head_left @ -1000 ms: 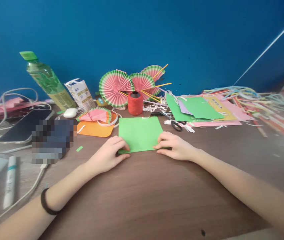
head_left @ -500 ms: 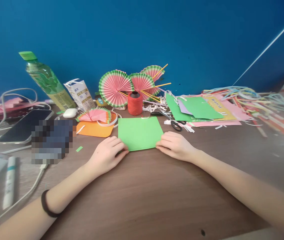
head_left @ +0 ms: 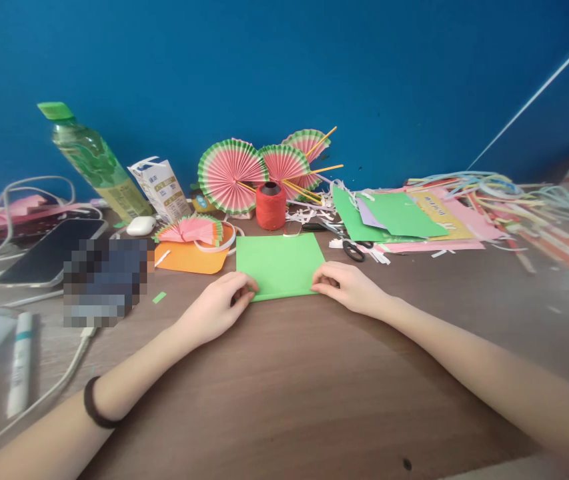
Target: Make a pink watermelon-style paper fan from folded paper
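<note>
A sheet of green paper [head_left: 280, 263] lies flat on the brown table, with a narrow folded strip along its near edge. My left hand [head_left: 219, 299] pinches the near left corner, thumb and fingers closed on the fold. At the near right corner my right hand [head_left: 350, 287] grips the paper in the same way. Just behind the sheet stands a spool of red thread [head_left: 271, 208]. To its right lie black-handled scissors [head_left: 353, 251], among white paper scraps.
Pleated watermelon-coloured fans [head_left: 233, 177] lean on the blue wall. An orange sheet [head_left: 194, 259] with a small pleated fan [head_left: 191, 230] lies left. Stacked coloured papers [head_left: 404, 217] are right. A bottle [head_left: 99, 160], carton [head_left: 161, 190], phone [head_left: 51, 253] and marker [head_left: 20, 363] stand or lie left.
The near edge of the green paper now shows a narrow fold. The fingers of both hands have curled in closer at the corners; the other things have stayed put.
</note>
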`<state>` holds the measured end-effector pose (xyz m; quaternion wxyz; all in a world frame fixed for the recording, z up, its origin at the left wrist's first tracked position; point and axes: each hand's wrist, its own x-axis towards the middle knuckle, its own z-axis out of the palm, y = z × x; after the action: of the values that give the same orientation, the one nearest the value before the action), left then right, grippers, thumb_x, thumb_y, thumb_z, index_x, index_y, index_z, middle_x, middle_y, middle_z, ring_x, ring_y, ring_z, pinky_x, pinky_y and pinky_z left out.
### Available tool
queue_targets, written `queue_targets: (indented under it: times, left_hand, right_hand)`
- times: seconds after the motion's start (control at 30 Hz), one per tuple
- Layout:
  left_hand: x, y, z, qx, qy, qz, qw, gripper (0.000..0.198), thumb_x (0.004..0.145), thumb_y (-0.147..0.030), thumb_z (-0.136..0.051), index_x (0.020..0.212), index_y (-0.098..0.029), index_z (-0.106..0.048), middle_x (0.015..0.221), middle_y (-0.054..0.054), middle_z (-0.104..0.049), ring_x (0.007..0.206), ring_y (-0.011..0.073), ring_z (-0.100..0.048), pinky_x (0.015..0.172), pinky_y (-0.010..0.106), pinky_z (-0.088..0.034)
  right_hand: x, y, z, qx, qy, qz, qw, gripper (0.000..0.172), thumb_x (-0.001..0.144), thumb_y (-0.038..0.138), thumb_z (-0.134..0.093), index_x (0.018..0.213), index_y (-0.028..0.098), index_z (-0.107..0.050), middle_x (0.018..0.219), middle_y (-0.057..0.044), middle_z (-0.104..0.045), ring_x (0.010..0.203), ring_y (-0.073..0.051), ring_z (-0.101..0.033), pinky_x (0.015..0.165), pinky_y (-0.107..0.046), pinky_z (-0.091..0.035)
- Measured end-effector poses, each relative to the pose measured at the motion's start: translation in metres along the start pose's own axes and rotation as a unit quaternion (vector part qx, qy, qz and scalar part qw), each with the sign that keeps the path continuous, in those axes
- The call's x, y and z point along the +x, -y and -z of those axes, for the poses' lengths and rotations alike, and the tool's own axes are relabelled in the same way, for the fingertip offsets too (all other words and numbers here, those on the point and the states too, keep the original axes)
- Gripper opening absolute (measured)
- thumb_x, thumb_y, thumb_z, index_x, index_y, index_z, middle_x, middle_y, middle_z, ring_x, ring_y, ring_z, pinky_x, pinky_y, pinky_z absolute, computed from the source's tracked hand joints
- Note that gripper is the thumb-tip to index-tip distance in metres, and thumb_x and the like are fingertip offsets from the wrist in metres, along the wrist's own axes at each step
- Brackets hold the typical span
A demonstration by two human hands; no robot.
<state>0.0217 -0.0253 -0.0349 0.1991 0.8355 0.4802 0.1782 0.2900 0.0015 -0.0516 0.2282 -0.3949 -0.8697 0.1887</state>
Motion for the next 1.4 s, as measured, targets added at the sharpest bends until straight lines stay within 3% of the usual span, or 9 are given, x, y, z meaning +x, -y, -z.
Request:
queue_targets:
  times: [0.37, 0.53, 0.73, 1.03, 1.4]
  left_hand:
    - [0.0016, 0.0011, -0.0011, 0.005, -0.012, -0.023, 1.000, 0.010, 0.080, -0.016, -0.040, 0.079, -0.019, -0.050, 0.082, 0.002, -0.052, 0.077, 0.0142, -0.052, 0.070, 0.027, -0.044]
    - [0.0021, 0.0029, -0.0019, 0.027, -0.018, -0.062, 0.998, 0.014, 0.080, -0.014, -0.038, 0.082, -0.020, -0.051, 0.088, 0.004, -0.053, 0.084, 0.0157, -0.050, 0.076, 0.029, -0.044]
    - [0.0003, 0.0062, -0.0039, 0.073, -0.002, -0.108, 0.991, 0.023, 0.084, -0.012, -0.032, 0.086, -0.020, -0.053, 0.087, 0.005, -0.054, 0.084, 0.0169, -0.049, 0.077, 0.031, -0.042]
    - [-0.0005, 0.0035, -0.0007, 0.052, 0.000, -0.090, 0.995, 0.013, 0.085, -0.023, -0.042, 0.086, -0.019, -0.054, 0.088, 0.004, -0.055, 0.085, 0.0166, -0.049, 0.078, 0.030, -0.044]
    - [0.0004, 0.0029, -0.0023, 0.121, -0.050, -0.092, 0.987, 0.017, 0.085, -0.020, -0.040, 0.077, -0.018, -0.055, 0.076, 0.003, -0.058, 0.075, 0.0153, -0.050, 0.072, 0.029, -0.042]
  right_hand:
    - [0.0018, 0.0007, 0.0001, 0.001, -0.005, -0.021, 1.000, 0.010, 0.081, 0.023, -0.056, 0.074, 0.018, -0.051, 0.066, 0.002, -0.045, 0.061, -0.011, -0.044, 0.059, -0.022, -0.036]
    - [-0.0001, -0.0002, -0.0019, -0.019, -0.028, 0.021, 0.999, 0.013, 0.083, 0.023, -0.053, 0.072, 0.017, -0.051, 0.079, -0.003, -0.049, 0.072, -0.013, -0.048, 0.067, -0.024, -0.039]
    - [-0.0023, -0.0050, -0.0038, -0.043, -0.011, 0.038, 0.998, 0.012, 0.085, 0.023, -0.051, 0.076, 0.017, -0.054, 0.065, 0.000, -0.047, 0.061, -0.012, -0.046, 0.060, -0.023, -0.036]
    - [-0.0033, -0.0032, 0.0006, -0.031, 0.011, 0.023, 0.999, 0.017, 0.081, 0.034, -0.057, 0.079, 0.017, -0.053, 0.060, 0.003, -0.042, 0.056, -0.010, -0.043, 0.054, -0.020, -0.033]
    - [-0.0012, -0.0043, 0.0009, -0.023, 0.019, 0.028, 0.999, 0.016, 0.087, 0.030, -0.049, 0.078, 0.017, -0.054, 0.069, -0.001, -0.053, 0.064, -0.012, -0.050, 0.061, -0.022, -0.037]
